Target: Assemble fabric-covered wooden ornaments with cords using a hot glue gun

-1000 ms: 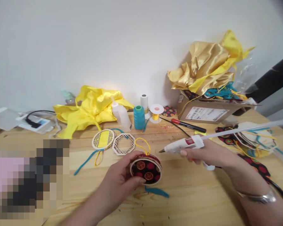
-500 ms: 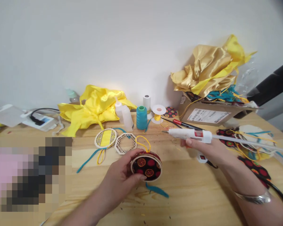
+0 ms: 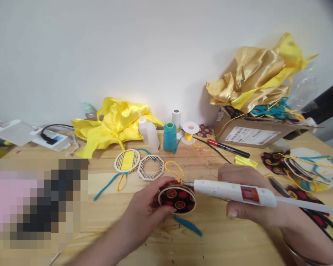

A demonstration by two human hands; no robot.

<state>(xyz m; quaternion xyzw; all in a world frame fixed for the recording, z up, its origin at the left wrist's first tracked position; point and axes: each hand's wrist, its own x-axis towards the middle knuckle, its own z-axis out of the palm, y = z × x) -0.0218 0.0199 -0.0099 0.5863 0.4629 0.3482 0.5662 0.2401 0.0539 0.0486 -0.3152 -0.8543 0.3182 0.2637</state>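
Observation:
My left hand (image 3: 155,207) grips a round ornament (image 3: 177,199) by its left side, thumb on the front. Its face is black fabric with red and orange circles inside a pale ring. A yellow cord loop (image 3: 174,170) rises from its top, and a teal ribbon (image 3: 188,225) hangs below. My right hand (image 3: 244,192) is wrapped round a white glue gun (image 3: 233,191) with a clear glue stick in its rear. The gun's metal nozzle is at the ornament's top right edge, by the cord's base; whether it touches cannot be made out.
Behind lie a yellow-filled round frame (image 3: 127,161), an octagonal lattice (image 3: 151,167), yellow satin (image 3: 111,125), bottles (image 3: 152,137), a teal thread cone (image 3: 170,137) and a marker (image 3: 229,148). A cardboard box (image 3: 249,133) holds fabric at the right, near scissors and scraps (image 3: 310,195).
The glue gun has come down and left, and its nozzle is now at the ornament's top edge. My right hand has turned with it. My left hand keeps hold of the ornament.

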